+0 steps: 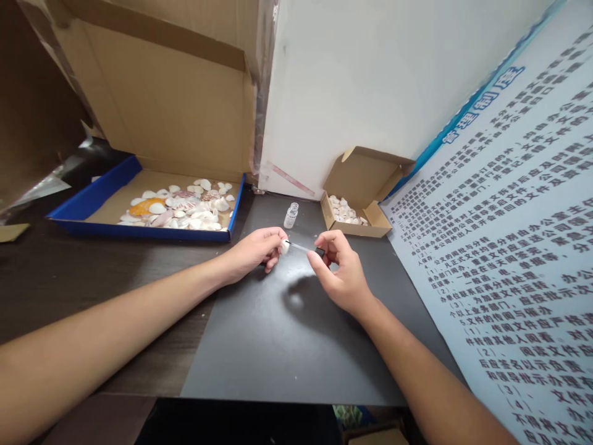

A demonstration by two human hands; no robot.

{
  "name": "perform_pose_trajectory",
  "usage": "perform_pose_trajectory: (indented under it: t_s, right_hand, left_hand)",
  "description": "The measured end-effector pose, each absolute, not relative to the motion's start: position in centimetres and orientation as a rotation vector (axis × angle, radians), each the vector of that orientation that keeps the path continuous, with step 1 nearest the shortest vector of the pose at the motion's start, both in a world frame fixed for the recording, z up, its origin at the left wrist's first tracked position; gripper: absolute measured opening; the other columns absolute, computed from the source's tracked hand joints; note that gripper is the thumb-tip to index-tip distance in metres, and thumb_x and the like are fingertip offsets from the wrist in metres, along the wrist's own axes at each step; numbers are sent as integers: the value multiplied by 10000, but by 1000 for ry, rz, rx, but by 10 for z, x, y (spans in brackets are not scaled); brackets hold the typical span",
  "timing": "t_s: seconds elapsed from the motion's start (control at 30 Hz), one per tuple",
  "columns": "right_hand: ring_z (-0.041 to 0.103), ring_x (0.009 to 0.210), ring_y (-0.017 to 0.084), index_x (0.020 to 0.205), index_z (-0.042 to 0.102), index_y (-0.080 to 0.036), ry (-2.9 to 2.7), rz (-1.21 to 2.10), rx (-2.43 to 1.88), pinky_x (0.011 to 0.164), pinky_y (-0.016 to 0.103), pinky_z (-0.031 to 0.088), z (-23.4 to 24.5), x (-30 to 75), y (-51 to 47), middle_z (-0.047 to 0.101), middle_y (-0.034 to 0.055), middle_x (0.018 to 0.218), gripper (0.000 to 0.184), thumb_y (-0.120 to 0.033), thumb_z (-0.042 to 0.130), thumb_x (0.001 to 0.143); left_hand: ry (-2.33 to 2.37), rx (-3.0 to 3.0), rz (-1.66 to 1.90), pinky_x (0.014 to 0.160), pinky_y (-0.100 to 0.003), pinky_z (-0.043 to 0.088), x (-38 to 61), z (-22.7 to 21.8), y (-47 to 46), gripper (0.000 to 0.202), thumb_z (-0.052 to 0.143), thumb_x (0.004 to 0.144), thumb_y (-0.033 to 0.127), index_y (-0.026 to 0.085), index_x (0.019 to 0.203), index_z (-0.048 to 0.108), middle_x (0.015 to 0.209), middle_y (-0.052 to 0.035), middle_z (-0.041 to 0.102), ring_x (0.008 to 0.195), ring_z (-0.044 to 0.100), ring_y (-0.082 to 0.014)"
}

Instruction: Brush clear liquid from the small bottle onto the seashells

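Observation:
My left hand pinches a small white seashell just above the dark mat. My right hand grips a thin brush applicator by its black cap, and the brush tip touches the shell. A small open glass bottle stands on the mat just behind both hands.
A blue-edged cardboard tray at the back left holds several seashells. A small open cardboard box with more shells sits at the back right. A white board leans behind, and a printed poster lies along the right.

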State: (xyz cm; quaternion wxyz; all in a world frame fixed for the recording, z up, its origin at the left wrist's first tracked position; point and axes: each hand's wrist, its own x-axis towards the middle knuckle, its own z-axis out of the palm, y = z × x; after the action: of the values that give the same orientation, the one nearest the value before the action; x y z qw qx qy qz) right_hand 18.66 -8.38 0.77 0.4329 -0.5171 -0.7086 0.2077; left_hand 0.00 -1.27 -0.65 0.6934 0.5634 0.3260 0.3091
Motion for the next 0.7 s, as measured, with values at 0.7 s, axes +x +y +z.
perform_pose_trajectory:
  t_s: [0.7]
  right_hand:
    - [417,547,107,819,495,-215,-1880,499,-1380,543,236,343,11,184,-87,442,-50,620,93,-271,564,845]
  left_hand:
    - [786,1225,705,408,-183,341,0,-2,-15,89,562,793,247,174,785,511,594,65,447,411,410,-52]
